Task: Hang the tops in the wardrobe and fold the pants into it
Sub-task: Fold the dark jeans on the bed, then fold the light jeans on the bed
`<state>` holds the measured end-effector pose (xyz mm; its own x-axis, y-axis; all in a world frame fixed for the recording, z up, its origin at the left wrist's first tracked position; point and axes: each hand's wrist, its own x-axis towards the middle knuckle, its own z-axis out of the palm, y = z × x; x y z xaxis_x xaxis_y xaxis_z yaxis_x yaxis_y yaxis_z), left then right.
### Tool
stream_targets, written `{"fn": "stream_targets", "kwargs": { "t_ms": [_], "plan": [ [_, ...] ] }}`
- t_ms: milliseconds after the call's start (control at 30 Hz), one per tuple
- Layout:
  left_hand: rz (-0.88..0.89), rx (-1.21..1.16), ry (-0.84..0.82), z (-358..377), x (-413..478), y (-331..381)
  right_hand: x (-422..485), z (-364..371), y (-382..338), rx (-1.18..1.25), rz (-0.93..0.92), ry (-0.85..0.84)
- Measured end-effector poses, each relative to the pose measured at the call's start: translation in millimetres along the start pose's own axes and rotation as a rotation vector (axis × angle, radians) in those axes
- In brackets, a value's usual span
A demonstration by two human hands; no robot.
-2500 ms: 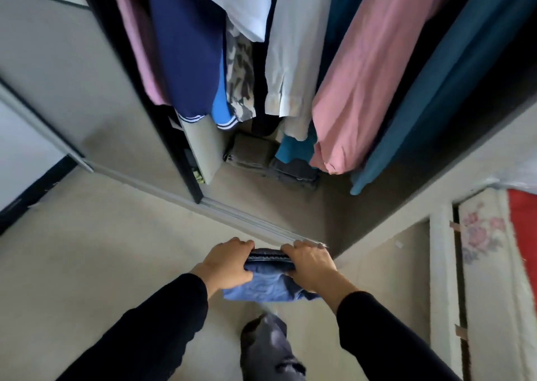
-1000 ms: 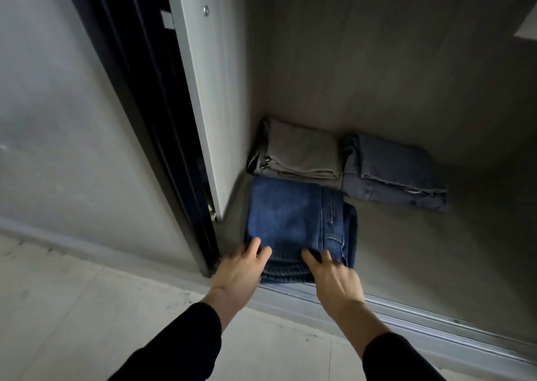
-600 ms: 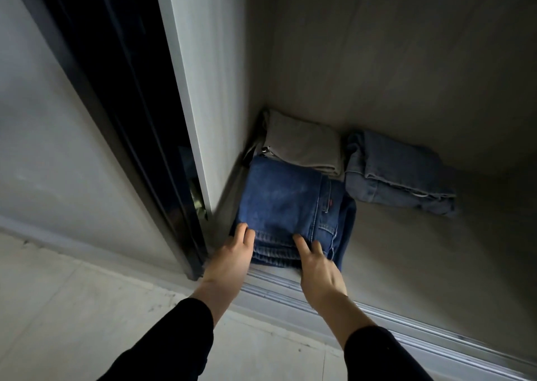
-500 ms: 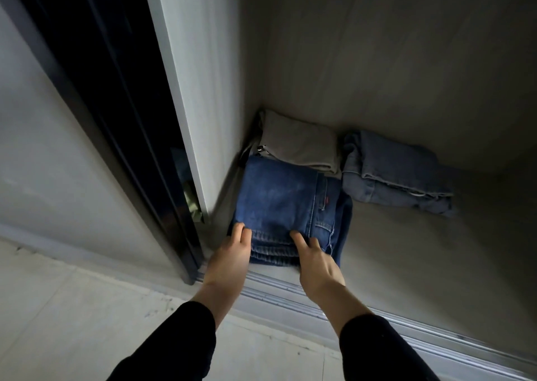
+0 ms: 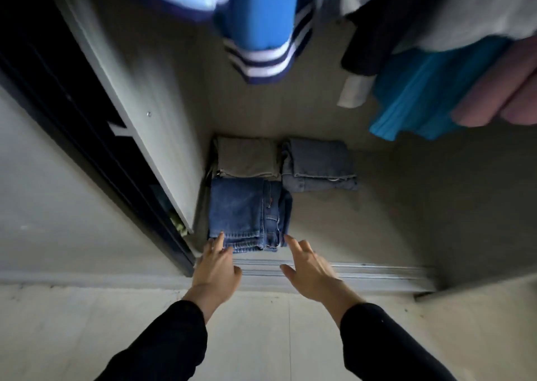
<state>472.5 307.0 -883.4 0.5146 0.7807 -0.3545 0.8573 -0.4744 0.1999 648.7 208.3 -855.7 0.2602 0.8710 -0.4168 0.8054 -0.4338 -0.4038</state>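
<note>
Our left grip [image 5: 216, 267] and right grip [image 5: 311, 267] hold nothing, fingers straight, tips at the near edge of the folded blue jeans [image 5: 247, 212], lying just ahead on the wardrobe floor [image 5: 363, 229]. Soft, weighty denim: we'd clasp both sides.

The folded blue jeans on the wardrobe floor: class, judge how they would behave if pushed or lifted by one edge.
Probably floppy: the blue jeans are a stack of soft denim layers, so lifting one edge would likely unfold them. Pushed flat, they would probably slide whole on the smooth wardrobe floor. Lying flat, they should not roll.
</note>
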Motion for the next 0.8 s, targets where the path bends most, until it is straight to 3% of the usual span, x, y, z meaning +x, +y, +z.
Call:
{"fn": "stream_targets", "kwargs": {
  "t_ms": [267,400,567,800],
  "plan": [
    [0.219,0.016,-0.008,-194,-135,130,-210,-167,-43,0.125,0.247,0.083],
    [0.417,0.028,-0.061,-256,-213,206,-326,-226,-57,0.163,0.378,0.140],
    [0.580,0.059,-0.148,-285,-292,306,-450,-265,-32,0.165,0.513,0.247],
    [0.779,0.112,-0.261,-249,-392,486,-610,-275,84,0.291,0.779,0.316]
  ]
}}
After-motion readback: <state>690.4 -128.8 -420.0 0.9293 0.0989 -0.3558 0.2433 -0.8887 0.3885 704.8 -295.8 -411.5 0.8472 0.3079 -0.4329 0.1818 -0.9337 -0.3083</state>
